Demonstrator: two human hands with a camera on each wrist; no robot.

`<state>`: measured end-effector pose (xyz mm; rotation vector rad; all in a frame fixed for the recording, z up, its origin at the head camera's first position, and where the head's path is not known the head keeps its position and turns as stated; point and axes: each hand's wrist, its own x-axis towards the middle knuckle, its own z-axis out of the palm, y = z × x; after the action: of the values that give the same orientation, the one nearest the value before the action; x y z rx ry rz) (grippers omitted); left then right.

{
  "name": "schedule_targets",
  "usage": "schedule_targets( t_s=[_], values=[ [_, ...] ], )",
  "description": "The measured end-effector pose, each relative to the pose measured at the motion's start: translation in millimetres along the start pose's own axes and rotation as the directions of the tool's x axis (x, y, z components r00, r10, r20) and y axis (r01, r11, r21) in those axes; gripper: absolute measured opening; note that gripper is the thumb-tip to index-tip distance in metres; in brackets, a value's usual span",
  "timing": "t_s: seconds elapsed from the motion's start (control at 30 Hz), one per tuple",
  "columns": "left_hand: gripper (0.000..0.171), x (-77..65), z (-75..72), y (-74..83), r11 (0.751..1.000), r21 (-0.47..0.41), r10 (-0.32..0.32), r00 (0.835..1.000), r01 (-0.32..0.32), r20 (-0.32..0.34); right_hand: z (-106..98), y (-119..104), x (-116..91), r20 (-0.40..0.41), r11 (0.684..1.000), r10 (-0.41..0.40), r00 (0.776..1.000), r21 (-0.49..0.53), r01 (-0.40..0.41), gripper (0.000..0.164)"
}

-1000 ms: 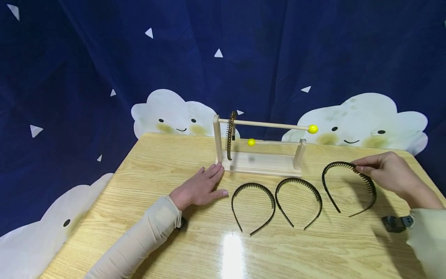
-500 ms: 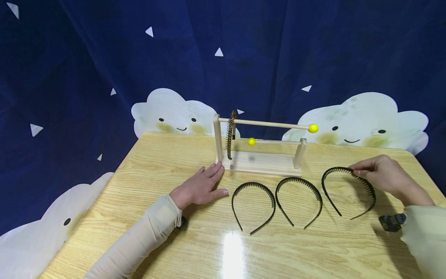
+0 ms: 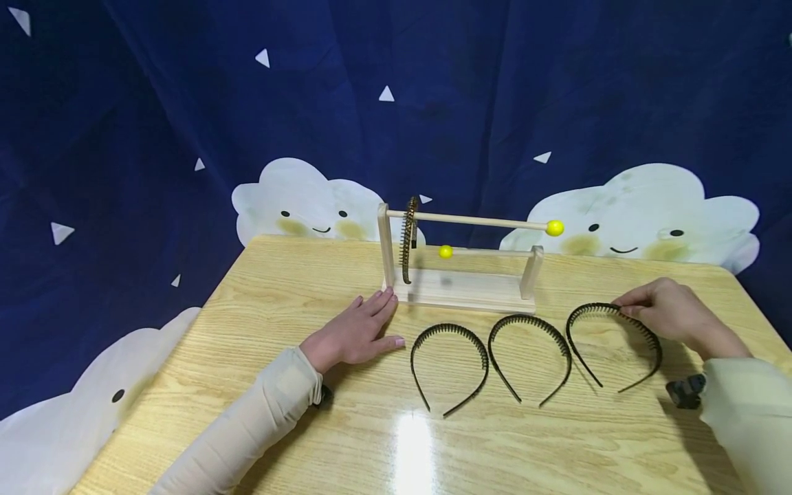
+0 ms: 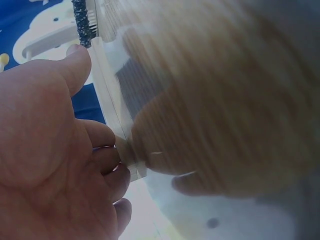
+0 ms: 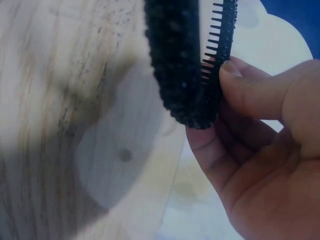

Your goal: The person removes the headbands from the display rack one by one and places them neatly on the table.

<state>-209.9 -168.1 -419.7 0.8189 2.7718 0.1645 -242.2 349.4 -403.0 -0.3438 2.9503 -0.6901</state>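
My right hand (image 3: 671, 313) pinches the top right of a dark toothed headband (image 3: 584, 313) between thumb and fingers, its two ends pointing toward me. The right wrist view shows the thumb on this headband (image 5: 182, 75) close up. My left hand (image 3: 353, 333) lies flat with its fingers straight, fingertips at the left front corner of a wooden stand (image 3: 460, 302). In the left wrist view the palm and fingers of the left hand (image 4: 55, 145) show beside the stand's base. A brown toothed headband (image 3: 405, 240) hangs on the stand's upper rod near the left post.
Two more dark headbands, a left one (image 3: 449, 328) and a middle one (image 3: 529, 319), lie on the wooden table (image 3: 297, 440) before the stand. The upper rod ends in a yellow ball (image 3: 555, 228), the lower rod in another yellow ball (image 3: 445, 251). A blue cloud-print curtain (image 3: 458, 103) hangs behind.
My right hand has moved the pinched headband slightly left and toward me, closer to the middle headband. The left hand and the stand have stayed in place.
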Motion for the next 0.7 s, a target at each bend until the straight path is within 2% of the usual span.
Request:
schedule_targets(
  t_s=[0.37,0.7],
  values=[
    [0.085,-0.2,0.5,-0.5,1.000,-0.009,0.012,1.000,-0.012,-0.007,3.0,1.4,2.6,0.004,1.000,-0.012,1.000,-0.011,0.012,0.016],
    [0.086,-1.0,-0.3,-0.8,1.000,-0.016,0.014,1.000,-0.014,-0.009,3.0,5.7,3.7,0.019,1.000,0.031,0.999,0.001,-0.031,0.017]
  ],
)
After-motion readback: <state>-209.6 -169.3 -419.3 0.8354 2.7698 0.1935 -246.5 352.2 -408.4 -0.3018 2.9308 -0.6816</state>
